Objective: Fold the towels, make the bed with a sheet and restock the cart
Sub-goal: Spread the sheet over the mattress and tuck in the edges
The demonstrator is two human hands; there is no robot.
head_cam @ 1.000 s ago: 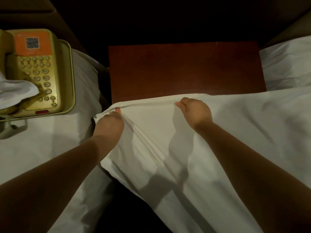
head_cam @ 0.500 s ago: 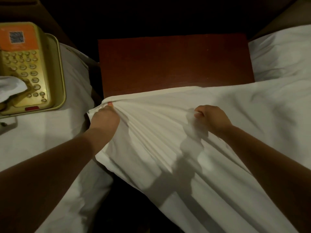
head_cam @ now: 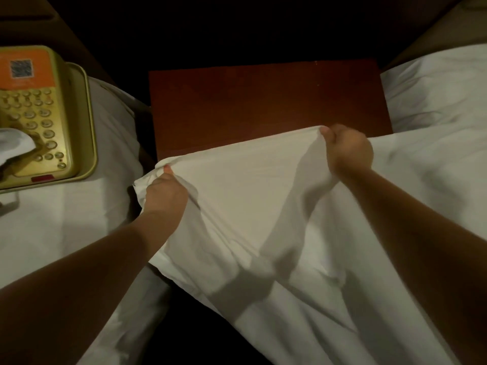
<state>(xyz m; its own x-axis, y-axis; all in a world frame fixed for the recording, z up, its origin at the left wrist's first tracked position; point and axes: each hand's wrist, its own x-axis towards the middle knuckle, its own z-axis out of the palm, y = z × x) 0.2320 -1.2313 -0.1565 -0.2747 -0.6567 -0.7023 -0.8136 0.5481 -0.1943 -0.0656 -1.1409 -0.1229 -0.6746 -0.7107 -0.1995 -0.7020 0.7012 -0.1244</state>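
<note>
Between left bed (head_cam: pixel 66 219) and right bed (head_cam: pixel 434 96), over near edge of table (head_cam: pixel 263 101): gripping sheet (head_cam: pixel 250 196) by hem, two-handed. Left hand (head_cam: pixel 164 192) clenched on bunched corner, right hand (head_cam: pixel 347 151) curled round hem farther along; cloth taut between, rest trailing toward lower right. Bed-making step, seemingly. Next, probably: draw hem to bed head, square corner, tuck under. Calls for even pull, keeping clear of phone (head_cam: pixel 39 122) at left.

Phone (head_cam: pixel 39 114) lies on white bedding (head_cam: pixel 66 219), seemingly; sheet (head_cam: pixel 250 201) alongside
</note>
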